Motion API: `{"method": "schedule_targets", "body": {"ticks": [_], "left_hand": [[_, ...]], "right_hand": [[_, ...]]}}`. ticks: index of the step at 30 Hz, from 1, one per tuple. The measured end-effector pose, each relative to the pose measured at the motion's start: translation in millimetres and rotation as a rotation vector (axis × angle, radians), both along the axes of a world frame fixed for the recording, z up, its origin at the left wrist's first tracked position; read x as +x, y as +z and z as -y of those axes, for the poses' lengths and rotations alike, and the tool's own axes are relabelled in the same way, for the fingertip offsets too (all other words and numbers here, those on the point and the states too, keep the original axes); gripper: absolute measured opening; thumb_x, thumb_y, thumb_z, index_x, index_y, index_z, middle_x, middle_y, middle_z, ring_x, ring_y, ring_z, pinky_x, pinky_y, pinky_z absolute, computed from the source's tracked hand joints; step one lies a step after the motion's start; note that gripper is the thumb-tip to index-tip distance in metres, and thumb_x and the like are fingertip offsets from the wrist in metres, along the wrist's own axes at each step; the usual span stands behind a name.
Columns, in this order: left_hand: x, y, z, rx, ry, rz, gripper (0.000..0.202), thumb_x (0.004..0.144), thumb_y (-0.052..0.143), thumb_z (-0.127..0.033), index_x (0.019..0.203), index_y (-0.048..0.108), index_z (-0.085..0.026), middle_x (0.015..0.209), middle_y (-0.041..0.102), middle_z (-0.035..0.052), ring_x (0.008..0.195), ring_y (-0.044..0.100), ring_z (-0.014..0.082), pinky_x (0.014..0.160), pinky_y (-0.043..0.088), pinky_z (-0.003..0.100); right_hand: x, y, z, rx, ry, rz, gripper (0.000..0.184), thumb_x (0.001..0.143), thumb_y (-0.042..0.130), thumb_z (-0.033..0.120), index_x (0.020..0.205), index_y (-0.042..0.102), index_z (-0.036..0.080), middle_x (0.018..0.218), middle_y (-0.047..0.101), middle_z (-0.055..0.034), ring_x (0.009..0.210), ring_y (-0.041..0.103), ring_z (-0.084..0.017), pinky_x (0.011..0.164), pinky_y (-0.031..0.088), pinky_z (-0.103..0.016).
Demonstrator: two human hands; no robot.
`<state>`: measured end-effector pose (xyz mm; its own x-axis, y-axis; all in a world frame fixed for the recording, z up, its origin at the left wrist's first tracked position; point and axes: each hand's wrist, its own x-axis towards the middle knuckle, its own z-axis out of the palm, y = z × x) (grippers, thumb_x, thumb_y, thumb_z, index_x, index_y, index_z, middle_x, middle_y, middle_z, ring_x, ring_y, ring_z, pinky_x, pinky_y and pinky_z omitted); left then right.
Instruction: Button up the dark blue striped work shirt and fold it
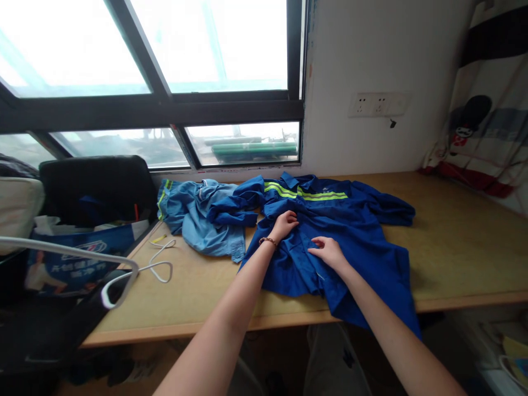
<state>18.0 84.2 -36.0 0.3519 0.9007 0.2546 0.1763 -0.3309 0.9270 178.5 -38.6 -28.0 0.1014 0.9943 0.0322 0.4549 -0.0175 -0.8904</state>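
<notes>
A dark blue work jacket (358, 242) lies spread front side up, with a yellow-and-silver reflective band across its chest and its lower part hanging over the table's front edge. My left hand (286, 224), with a beaded bracelet at the wrist, has its fingers curled together on the jacket's front just below the band. Lower and to the right, my right hand (329, 252) is over the front opening, thumb and fingers bent with a small gap between them. A lighter blue garment (218, 231) with a reflective strip lies crumpled at the left, partly under the jacket's sleeve.
The wooden table (462, 242) stands against a wall and a window. A white cable (159, 261) loops over its left side. Left of it are a black chair back (97, 181) and a blue printed bag (82, 258). A patterned curtain (490, 121) hangs at the right.
</notes>
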Motion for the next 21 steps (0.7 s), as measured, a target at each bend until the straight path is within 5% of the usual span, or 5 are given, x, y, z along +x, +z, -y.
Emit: {"method": "schedule_targets", "body": {"ticks": [4,8,16,21], "left_hand": [[-1.6,4.9,10.5,0.020,-0.018,-0.012,0.025,0.066,0.062,-0.023,0.088,0.055,-0.015,0.074,0.063,0.0036,0.072,0.060,0.0149,0.069,0.046,0.027],[-5.5,6.6,22.6,0.057,-0.020,-0.039,0.023,0.070,0.057,-0.027,0.091,0.055,-0.016,0.075,0.063,0.0035,0.073,0.060,0.0151,0.069,0.046,0.026],[-8.1,3.0,33.7,0.128,0.055,-0.142,0.020,0.069,0.058,-0.022,0.088,0.055,-0.017,0.074,0.062,0.0025,0.070,0.059,0.0152,0.066,0.045,0.026],[-6.9,17.5,50.1,0.211,0.220,-0.143,0.026,0.073,0.054,-0.021,0.099,0.052,-0.017,0.076,0.060,0.0032,0.069,0.057,0.0146,0.067,0.044,0.026]], "right_hand": [[3.4,6.1,21.5,-0.162,0.100,-0.521,0.026,0.059,0.069,0.034,0.076,0.063,0.016,0.073,0.067,-0.0039,0.066,0.062,-0.020,0.063,0.049,-0.031],[5.5,13.8,29.8,-0.212,0.054,-0.860,0.022,0.060,0.070,0.027,0.078,0.062,0.019,0.071,0.067,-0.0022,0.065,0.063,-0.018,0.064,0.051,-0.030],[10.9,29.7,37.0,-0.236,0.194,-0.976,0.036,0.065,0.062,0.025,0.100,0.059,0.021,0.080,0.068,-0.0019,0.067,0.064,-0.017,0.062,0.049,-0.027],[11.9,34.5,37.7,-0.233,0.263,-0.917,0.040,0.065,0.059,0.028,0.103,0.059,0.020,0.087,0.067,-0.0037,0.073,0.063,-0.018,0.067,0.049,-0.028]]}}
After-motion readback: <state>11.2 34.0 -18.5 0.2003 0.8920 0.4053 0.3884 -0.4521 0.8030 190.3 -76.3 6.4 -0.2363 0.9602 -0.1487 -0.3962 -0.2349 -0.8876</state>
